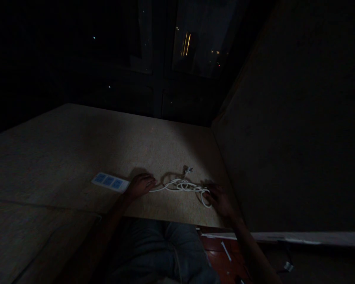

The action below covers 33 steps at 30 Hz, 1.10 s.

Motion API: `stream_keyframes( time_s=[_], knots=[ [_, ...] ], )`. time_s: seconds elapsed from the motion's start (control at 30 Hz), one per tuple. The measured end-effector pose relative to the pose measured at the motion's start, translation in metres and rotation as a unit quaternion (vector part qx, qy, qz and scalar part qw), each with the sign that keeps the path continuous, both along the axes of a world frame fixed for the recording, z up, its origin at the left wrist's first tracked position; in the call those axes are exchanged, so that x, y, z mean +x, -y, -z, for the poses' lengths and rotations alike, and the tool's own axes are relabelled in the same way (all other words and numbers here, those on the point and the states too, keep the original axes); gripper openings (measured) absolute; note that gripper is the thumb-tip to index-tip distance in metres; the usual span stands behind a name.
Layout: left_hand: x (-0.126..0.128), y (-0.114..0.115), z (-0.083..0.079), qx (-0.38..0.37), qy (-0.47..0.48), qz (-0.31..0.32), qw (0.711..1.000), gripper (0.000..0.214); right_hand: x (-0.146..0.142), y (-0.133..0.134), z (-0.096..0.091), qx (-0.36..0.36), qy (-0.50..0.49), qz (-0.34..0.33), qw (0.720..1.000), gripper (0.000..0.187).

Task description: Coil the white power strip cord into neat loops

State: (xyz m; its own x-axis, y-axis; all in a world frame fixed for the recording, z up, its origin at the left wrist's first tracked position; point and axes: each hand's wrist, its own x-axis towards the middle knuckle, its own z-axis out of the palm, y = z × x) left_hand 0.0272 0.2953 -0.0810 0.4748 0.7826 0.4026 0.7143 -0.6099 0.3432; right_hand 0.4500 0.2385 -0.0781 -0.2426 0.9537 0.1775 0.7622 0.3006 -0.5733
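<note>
A white power strip [109, 181] with blue socket faces lies on the tabletop. My left hand [140, 185] is closed over its right end, where the cord comes out. From there a white power cord [182, 185] runs right in a loose, tangled bundle of loops. My right hand [220, 199] has its fingers closed on the right end of these loops; the dim light partly hides the fingertips. Just behind the bundle, the cord's plug [189, 170] rests with its prongs pointing right.
The pale table [130, 138] meets a dark wall [292, 138] on the right. Dark window panes [201, 39] with small lights stand behind it. Below the front edge are my legs [165, 252] and a reddish floor [221, 256] with a thin white piece on it.
</note>
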Motion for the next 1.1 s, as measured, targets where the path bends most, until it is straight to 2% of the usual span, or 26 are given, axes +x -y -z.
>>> stream_keyframes(
  time_s=[0.17,0.33,0.47,0.6,0.7,0.77,0.93,1.1],
  knots=[
    [0.008,0.013,-0.005,-0.01,0.025,-0.019,0.999,0.03,-0.008,0.007,-0.006,-0.038,-0.017,-0.052,0.998,0.06],
    [0.034,0.03,-0.016,-0.034,0.082,-0.027,0.996,0.028,-0.022,0.008,-0.015,-0.064,-0.05,-0.103,0.991,0.065],
    [0.059,0.031,-0.026,-0.042,0.123,-0.032,0.991,0.025,-0.043,0.003,-0.029,-0.077,-0.126,-0.082,0.986,0.057],
    [0.081,0.026,-0.028,-0.054,0.126,-0.056,0.989,0.025,-0.066,-0.006,-0.038,-0.085,-0.197,-0.011,0.977,0.048],
    [0.093,0.025,-0.023,-0.082,0.132,-0.068,0.985,0.025,-0.079,-0.016,-0.035,-0.094,-0.241,0.028,0.965,0.046],
    [0.097,0.026,-0.019,-0.096,0.152,-0.081,0.98,0.025,-0.086,-0.023,-0.03,-0.1,-0.253,0.029,0.962,0.044],
    [0.098,0.028,-0.014,-0.114,0.208,-0.095,0.967,0.027,-0.102,-0.041,-0.022,-0.091,-0.238,-0.016,0.967,0.035],
    [0.096,0.03,-0.016,-0.118,0.229,-0.097,0.961,0.022,-0.114,-0.058,-0.024,-0.068,-0.18,-0.045,0.98,0.029]
  ],
)
